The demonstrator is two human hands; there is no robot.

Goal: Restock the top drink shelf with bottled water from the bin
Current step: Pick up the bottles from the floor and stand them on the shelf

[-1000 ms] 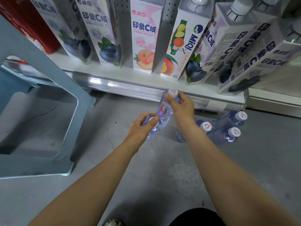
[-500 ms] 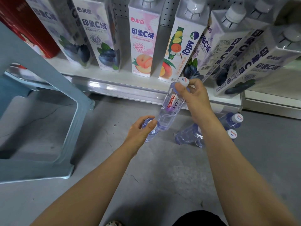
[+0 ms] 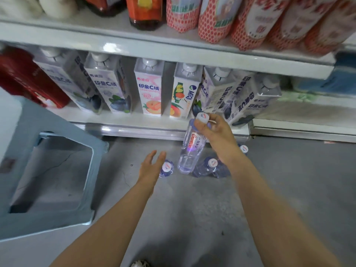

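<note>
Shoe tip (image 3: 139,264) at the bottom edge, on a grey concrete floor (image 3: 192,218). Both forearms reach forward. Left hand (image 3: 152,166) has fingers straight and spread and holds nothing; it sits just beside the white cap of a standing bottle (image 3: 167,168) on the floor, and contact is unclear. Right hand (image 3: 213,133) has thumb and fingers clamped round the neck, under the cap, of a water bottle (image 3: 189,149). The bottle is clear with a red-lettered label, cap up, a bit tilted, hanging above the floor in front of the bottom shelf edge. More bottles on the floor (image 3: 210,167) lie behind the right wrist. Pale blue plastic frame (image 3: 57,124) at left; cannot tell if it is a bin or a stool. Farther back, the bottom shelf (image 3: 134,122) holds a row of juice cartons (image 3: 150,89) and a red box (image 3: 25,79). The shelf above (image 3: 173,47) holds bottles with red-and-white labels (image 3: 215,18).
</note>
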